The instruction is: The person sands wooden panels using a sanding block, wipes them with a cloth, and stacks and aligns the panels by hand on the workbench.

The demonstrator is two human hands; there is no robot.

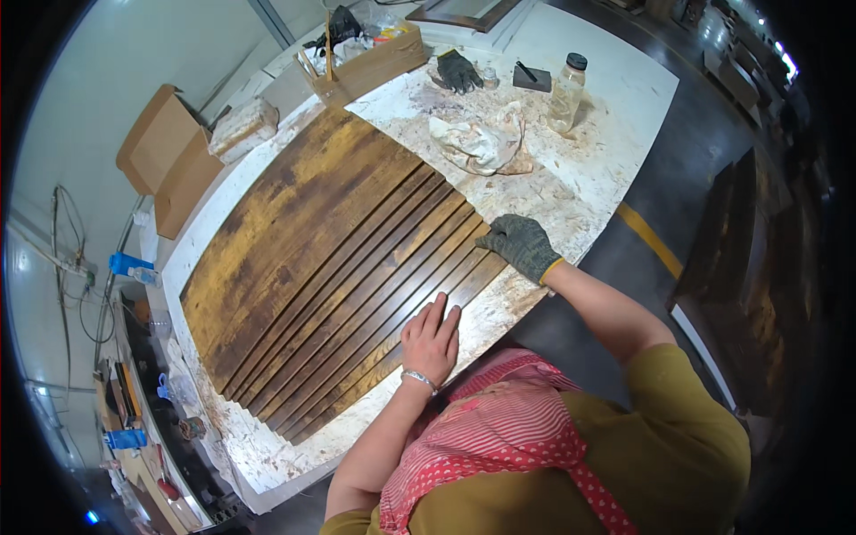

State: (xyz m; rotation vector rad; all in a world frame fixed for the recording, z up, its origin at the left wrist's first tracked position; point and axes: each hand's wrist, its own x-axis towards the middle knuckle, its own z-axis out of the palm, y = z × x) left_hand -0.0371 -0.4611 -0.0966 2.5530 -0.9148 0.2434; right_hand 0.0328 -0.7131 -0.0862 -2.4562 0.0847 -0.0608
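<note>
A fanned stack of brown-stained wooden boards point(285, 241) covers much of the white worktable, their long edges stepped toward me. My bare left hand point(431, 341), a bracelet at its wrist, lies with fingers stretched out on the nearest board's surface close to the table's front edge. My right hand point(524, 245) wears a dark grey knit glove with a yellow cuff. It rests at the right end of the nearer boards, its fingers bent over the board's edge. Whether those fingertips grip the board or only touch it, I cannot tell.
Beyond the boards lie a crumpled white cloth point(480, 143), a spare dark glove point(458, 71), a dark block point(532, 78) and a clear jar with a black lid point(567, 94). A cardboard box point(374, 67) stands at the back. Dark panels point(736, 267) lean at the right.
</note>
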